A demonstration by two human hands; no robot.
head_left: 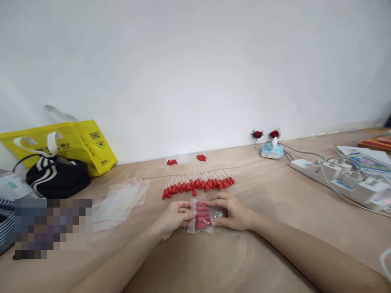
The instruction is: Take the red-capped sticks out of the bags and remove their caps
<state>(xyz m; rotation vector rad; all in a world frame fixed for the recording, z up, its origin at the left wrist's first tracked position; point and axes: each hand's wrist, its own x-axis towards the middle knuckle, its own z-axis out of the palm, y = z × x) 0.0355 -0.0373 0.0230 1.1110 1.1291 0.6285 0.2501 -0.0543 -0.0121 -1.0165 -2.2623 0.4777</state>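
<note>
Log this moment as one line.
left hand: holds clear bag; right hand: holds same bag; inside: red heads; beyond: row of red-headed sticks

You have, at centre: clear bag [199, 219], red-headed sticks [202, 209] inside; above it, a row of loose sticks [200, 184], bright red heads on pale shafts. At your frame's left: yellow bag [87, 140], black print, white handles; black pouch [65, 177], white stripes. At right: light-blue and white tissue pack [271, 151]; two dark-red flowers [258, 134]; white power strip [339, 185]. Bottom: tan table covering [189, 260]. Top: white wall [195, 81].

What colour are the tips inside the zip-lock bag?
The bulb-shaped tips are red, clearest in the head view.
</note>
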